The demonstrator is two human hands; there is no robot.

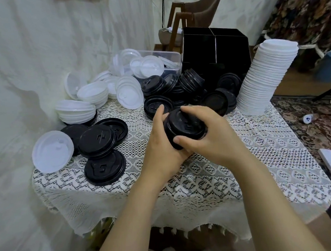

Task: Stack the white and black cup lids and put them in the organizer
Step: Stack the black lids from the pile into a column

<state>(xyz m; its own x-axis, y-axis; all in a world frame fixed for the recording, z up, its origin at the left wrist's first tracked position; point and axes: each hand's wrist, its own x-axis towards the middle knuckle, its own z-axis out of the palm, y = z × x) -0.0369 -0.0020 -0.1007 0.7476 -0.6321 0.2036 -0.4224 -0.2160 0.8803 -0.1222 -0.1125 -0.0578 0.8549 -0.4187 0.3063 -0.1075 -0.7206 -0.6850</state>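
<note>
Black plastic: a stack of lids (182,127) sits clasped between both hands above the lace cloth (203,181); the left hand (162,145) curls round its far side and underside; the right hand (210,136) grips it, fingers over the top, thumb on the near rim; beyond the fingers lie loose black lids (193,84), then the organizer (231,48); a tall white stack (265,75) stands right of the right hand.

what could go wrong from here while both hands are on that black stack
The tall white stack leans near the right edge of the table; a brush from the right hand reaching for the organizer could topple it. The black lid stack, gripped with the left hand too, might slip apart.
</note>
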